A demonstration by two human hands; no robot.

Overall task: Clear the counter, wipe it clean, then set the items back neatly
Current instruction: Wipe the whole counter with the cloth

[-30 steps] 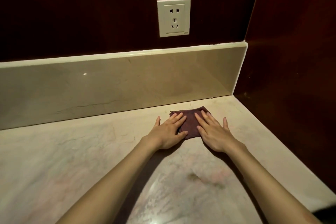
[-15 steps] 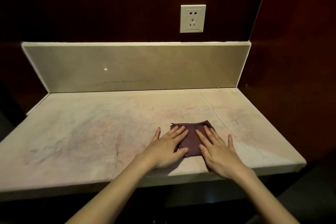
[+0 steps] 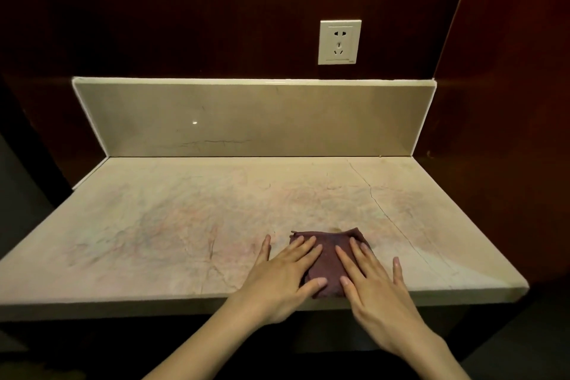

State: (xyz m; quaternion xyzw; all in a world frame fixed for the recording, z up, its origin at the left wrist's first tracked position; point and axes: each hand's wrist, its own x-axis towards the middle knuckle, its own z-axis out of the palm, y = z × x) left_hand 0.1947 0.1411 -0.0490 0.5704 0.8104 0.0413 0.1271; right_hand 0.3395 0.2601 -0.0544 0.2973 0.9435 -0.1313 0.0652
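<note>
A pale marble-look desk is seen from above, with faint pinkish veining spread over the left and middle of its top. Nothing but a cloth and two hands is found on it. At the far edge a beige backsplash is set upright against a dark wood wall, and a small bright glint is caught on its left half.

Toward the near edge, a bit right of centre, the left hand is laid flat, palm down. Its fingers are spread out and relaxed, not curled around anything; the fingertips are rested on the left part of a folded dark maroon cloth, while the thumb is kept on the bare desk at the left.

The cloth is laid flat on the desk, close to the near edge, pressed between and under both hands. A small brownish spot is seen just past its far edge.

The right hand is placed flat on the right part of the cloth, fingers also extended and loose, nothing gripped.

Further right, a thin crack is run from the far edge diagonally toward the near right corner. Up on the wall, a white power outlet is mounted above the backsplash.
</note>
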